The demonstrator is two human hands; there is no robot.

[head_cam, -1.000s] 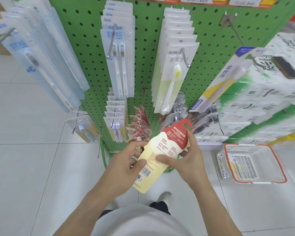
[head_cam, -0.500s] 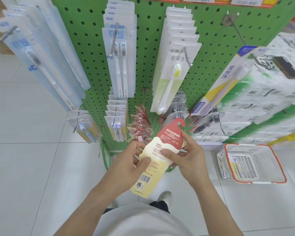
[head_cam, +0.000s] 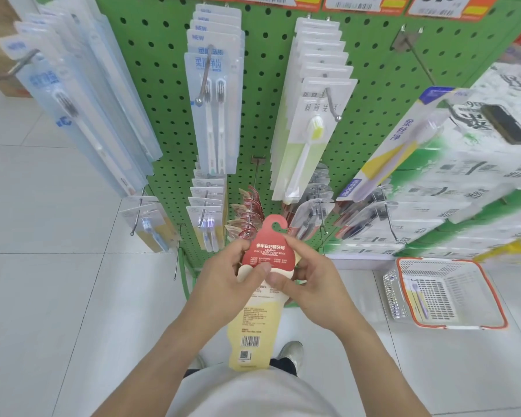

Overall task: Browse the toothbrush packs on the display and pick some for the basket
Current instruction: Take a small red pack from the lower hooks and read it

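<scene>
A red-and-cream toothbrush pack is held in front of the green pegboard display, its printed back turned up toward the camera. The left hand is closed on the pack's left edge, thumb pressed across the face just below the red panel. The right hand is closed on the right edge, thumb laid beside the left thumb. Neither grip is slack; the pack is pinched, not cradled.

The step in hand is judged to be inspection of the pack. It is best done with the card kept flat and steady, and with the thumbs slid clear of the text. If the pack is chosen, a one-handed hold should be secured before it is carried to the basket, which is set on the floor to the right of the display's foot and already contains one pack.

More packs are hung on hooks across the display. The floor is laid with pale glossy tiles. Stacked printed cartons are seen right of the display.
</scene>
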